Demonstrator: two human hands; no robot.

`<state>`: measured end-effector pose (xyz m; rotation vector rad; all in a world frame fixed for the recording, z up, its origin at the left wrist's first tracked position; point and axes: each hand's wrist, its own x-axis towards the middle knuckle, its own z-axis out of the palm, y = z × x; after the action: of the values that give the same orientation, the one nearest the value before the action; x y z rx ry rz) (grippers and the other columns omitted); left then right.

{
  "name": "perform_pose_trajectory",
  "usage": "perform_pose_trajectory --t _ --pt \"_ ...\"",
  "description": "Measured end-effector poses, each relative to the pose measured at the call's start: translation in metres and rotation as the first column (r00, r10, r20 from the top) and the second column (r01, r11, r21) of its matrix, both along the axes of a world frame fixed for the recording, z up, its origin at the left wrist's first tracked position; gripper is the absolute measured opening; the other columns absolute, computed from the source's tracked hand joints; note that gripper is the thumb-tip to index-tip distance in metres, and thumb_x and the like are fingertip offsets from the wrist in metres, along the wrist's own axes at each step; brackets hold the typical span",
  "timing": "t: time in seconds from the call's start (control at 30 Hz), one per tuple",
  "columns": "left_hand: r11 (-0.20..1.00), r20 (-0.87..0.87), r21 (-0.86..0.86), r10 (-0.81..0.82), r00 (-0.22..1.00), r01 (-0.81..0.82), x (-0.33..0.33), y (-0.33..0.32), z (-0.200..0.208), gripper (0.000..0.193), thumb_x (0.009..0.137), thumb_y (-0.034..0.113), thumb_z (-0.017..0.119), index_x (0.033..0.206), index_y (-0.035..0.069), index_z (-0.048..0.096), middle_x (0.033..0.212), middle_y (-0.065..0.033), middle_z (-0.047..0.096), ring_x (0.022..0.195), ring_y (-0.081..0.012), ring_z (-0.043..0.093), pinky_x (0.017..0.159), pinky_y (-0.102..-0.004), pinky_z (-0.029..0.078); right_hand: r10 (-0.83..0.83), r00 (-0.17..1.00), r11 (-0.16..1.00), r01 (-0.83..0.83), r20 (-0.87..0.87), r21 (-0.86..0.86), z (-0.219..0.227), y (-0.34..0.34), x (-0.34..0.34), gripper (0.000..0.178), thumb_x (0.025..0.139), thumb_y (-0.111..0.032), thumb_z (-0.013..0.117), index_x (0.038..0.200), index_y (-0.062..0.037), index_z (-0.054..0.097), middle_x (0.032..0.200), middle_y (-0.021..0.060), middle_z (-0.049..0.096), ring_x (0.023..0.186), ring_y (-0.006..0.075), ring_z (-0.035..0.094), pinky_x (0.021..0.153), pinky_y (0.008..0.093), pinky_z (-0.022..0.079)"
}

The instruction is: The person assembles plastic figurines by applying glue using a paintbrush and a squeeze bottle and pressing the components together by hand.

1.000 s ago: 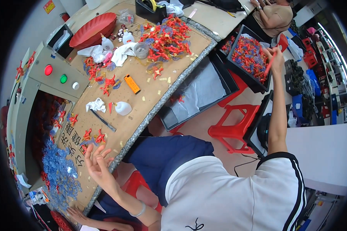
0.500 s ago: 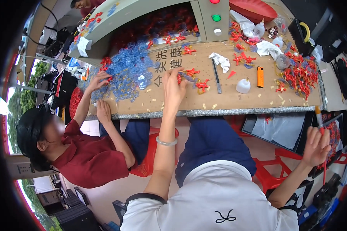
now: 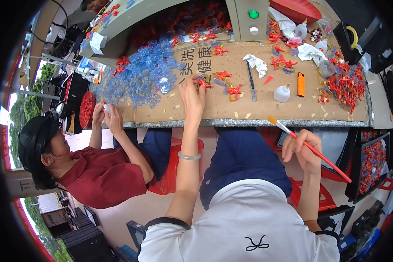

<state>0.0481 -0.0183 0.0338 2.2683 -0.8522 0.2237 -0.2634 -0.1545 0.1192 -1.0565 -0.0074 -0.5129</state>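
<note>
Over the cardboard-covered table (image 3: pixel 170 114), my left hand (image 3: pixel 192 99) pinches a small red plastic figure (image 3: pixel 202 83) at its fingertips; part of the figure is hidden by the fingers. Two more red figures with bluish and yellowish translucent bits, a nearer one (image 3: pixel 235 91) and a farther one (image 3: pixel 223 75), lie just right of that hand. My right hand (image 3: pixel 308 150), held over the table's near edge, grips a paintbrush (image 3: pixel 321 150) with a red handle; its bristles point up and left.
A white squeeze bottle (image 3: pixel 282 93), an orange lighter (image 3: pixel 301 84), tweezers (image 3: pixel 251 81) and crumpled tissue (image 3: pixel 256 65) lie mid-table. Red figures (image 3: pixel 347 85) pile up at right, translucent blue pieces (image 3: pixel 146 74) at left. A co-worker (image 3: pixel 105 174) sits left, holding a small white item. A grey booth (image 3: pixel 249 22) stands behind.
My right hand has come up and left with the paintbrush, from the far right toward the table's middle. My left hand stays near the same spot. The co-worker's hands have drawn together off the pile.
</note>
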Motion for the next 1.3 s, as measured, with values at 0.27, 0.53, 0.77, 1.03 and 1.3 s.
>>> perform_pose_trajectory --t 0.27,0.53,0.77,1.03,1.3 --pt "0.978 -0.083 -0.167 -0.141 0.987 0.126 0.011 0.013 0.011 0.038 0.07 -0.003 0.07 0.103 -0.001 0.05 0.096 -0.0177 0.059 0.089 -0.0386 0.057 0.077 -0.0432 0.045 -0.038 0.967 0.999 0.031 -0.252 -0.033 -0.011 0.012 0.028 0.02 0.093 -0.021 0.056 0.088 -0.0021 0.054 0.074 0.013 0.063 0.072 0.0217 0.063 0.071 0.033 0.05" --pt "0.993 -0.031 -0.065 -0.104 0.994 0.102 -0.021 0.03 0.031 0.031 0.074 -0.009 0.063 0.099 0.0 0.047 0.092 -0.0182 0.059 0.088 -0.0342 0.062 0.073 -0.0386 0.05 -0.012 0.954 1.0 0.005 -0.298 -0.025 -0.016 0.008 0.037 0.018 0.096 -0.013 0.05 0.1 0.0025 0.057 0.082 0.0149 0.066 0.08 0.0173 0.063 0.079 0.0279 0.048" --pt "0.715 -0.695 -0.663 -0.478 0.538 -0.222 -0.097 0.038 0.062 0.021 0.091 0.002 0.054 0.103 0.004 0.036 0.084 -0.0086 0.055 0.072 -0.0158 0.063 0.054 -0.0235 0.05 -0.111 0.934 0.994 0.097 -0.338 -0.059 -0.022 0.022 0.061 0.021 0.096 -0.014 0.05 0.108 0.0027 0.053 0.089 0.0141 0.067 0.084 0.0149 0.062 0.082 0.0255 0.046" --pt "0.743 -0.673 -0.657 -0.504 0.541 -0.126 -0.152 0.036 0.053 0.022 0.091 0.004 0.056 0.102 0.004 0.037 0.085 -0.0082 0.055 0.06 -0.0087 0.052 0.048 -0.02 0.042 -0.149 0.922 0.988 0.128 -0.357 -0.081 -0.015 0.051 0.098 0.024 0.081 0.003 0.067 0.093 -0.0027 0.047 0.099 0.0153 0.064 0.089 0.0143 0.061 0.079 0.0269 0.049" --pt "0.822 -0.819 -0.564 -0.545 0.18 -0.078 -0.145 0.046 0.054 0.046 0.103 0.042 0.02 0.103 0.002 0.042 0.078 -0.0121 0.057 0.054 -0.0129 0.053 0.047 -0.02 0.036 0.014 0.884 1.0 -0.016 -0.467 0.001 -0.021 0.047 0.097 0.029 0.08 0.009 0.065 0.078 -0.0076 0.041 0.082 0.0158 0.068 0.079 0.0129 0.065 0.059 0.0201 0.049"
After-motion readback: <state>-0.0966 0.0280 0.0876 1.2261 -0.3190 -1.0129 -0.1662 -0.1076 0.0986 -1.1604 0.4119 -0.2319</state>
